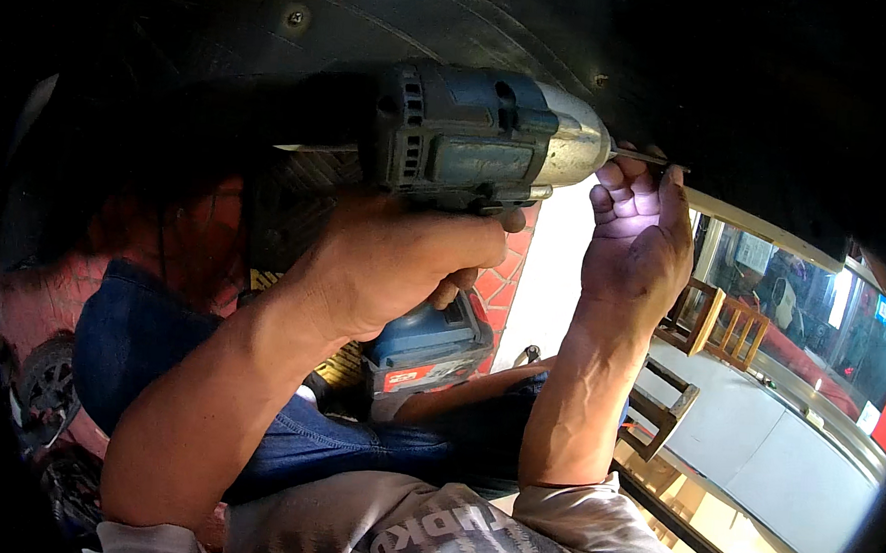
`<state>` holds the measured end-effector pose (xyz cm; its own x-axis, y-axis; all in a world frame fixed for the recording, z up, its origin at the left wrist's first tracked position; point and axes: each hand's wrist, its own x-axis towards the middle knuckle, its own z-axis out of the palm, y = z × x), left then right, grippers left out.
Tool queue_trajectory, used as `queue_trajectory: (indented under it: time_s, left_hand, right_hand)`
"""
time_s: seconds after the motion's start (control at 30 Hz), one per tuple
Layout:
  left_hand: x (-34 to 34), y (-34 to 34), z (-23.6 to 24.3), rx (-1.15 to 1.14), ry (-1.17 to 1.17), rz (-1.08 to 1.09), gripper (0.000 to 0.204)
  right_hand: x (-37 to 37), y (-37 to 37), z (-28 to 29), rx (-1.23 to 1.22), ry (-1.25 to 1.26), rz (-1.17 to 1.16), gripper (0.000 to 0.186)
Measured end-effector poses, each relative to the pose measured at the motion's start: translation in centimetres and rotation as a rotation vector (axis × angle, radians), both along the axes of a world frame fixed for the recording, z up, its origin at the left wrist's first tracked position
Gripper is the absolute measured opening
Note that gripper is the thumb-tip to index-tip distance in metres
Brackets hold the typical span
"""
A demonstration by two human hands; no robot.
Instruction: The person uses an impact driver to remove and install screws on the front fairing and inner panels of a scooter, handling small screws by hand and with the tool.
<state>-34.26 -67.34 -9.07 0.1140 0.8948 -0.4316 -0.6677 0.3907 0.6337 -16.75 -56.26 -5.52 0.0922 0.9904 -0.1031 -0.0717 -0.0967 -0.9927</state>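
Note:
My left hand [419, 250] is closed around the grip of a dark cordless driver [470, 138] with a silver nose, held sideways and pointing right. A long thin bit [645, 159] extends from its nose. My right hand [636, 232] is raised palm toward me, fingers curled and thumb up, pinching the bit near its tip; a pale violet light falls on the palm. Whether a small fastener is also between the fingertips cannot be made out. Above is a dark curved panel [396, 19] with small fasteners [296, 17]. The driver's lower end is hidden behind my left hand.
My jeans-clad legs [178, 363] are below, beside a blue-and-grey case [425, 341] on red paving [498, 279]. A wheel [49, 381] lies at the left edge. On the right are wooden stools [667, 408], a white wall [745, 438] and a glazed window [792, 305].

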Motion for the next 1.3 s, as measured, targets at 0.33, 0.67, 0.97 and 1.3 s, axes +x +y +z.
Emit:
queue_trajectory:
  time_s: [0.33, 0.67, 0.97, 1.3]
  left_hand:
    - [-0.4, 0.2, -0.4, 0.279, 0.375, 0.040, 0.015]
    - [-0.9, 0.1, -0.2, 0.303, 0.417, -0.018, 0.015]
    - [-0.6, 0.0, -1.2, 0.687, 0.841, 0.138, 0.008]
    - [-1.1, 0.3, -0.1, 0.508, 0.655, 0.085, 0.004]
  right_hand:
    - [-0.1, 0.3, -0.8, 0.078, 0.086, 0.058, 0.024]
    - [0.4, 0.5, -1.2, 0.129, 0.183, 0.145, 0.025]
    - [0.5, 0.6, -0.7, 0.088, 0.297, 0.154, 0.028]
    - [0.4, 0.0, -0.4, 0.057, 0.263, 0.107, 0.027]
